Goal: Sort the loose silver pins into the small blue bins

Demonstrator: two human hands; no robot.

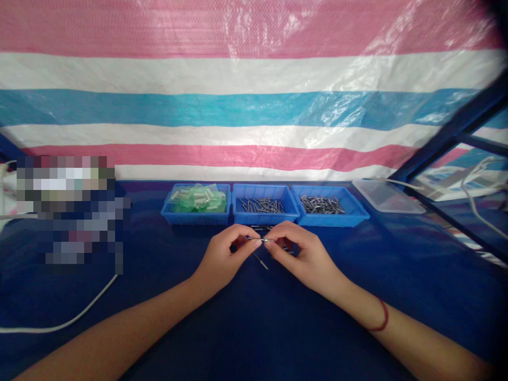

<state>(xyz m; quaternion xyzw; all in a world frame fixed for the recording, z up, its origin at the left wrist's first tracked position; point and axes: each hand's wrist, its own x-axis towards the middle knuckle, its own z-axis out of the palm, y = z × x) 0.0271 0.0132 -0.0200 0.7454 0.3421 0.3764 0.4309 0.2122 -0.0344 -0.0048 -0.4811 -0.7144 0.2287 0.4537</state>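
Note:
Both hands meet in the middle of the dark blue table. My left hand [227, 251] pinches one end of a thin metal rod [262, 240] between thumb and fingertips. The other end sits in the pinch of my right hand [305, 253], which wears a dark red band on its wrist. A second slim metal rod [261, 260] slants down just below the fingertips; whether it lies on the table or touches my left hand I cannot tell. Behind the hands lie several more dark rods [260, 228], partly hidden by the fingers.
Three blue bins stand in a row: the left bin [194, 218] with green and clear packets, the middle bin [264, 218] with thin metal rods, the right bin [337, 219] with short metal pieces. A clear plastic lid [391, 198], a white cable [79, 317] and a striped sheet [254, 111] surround them.

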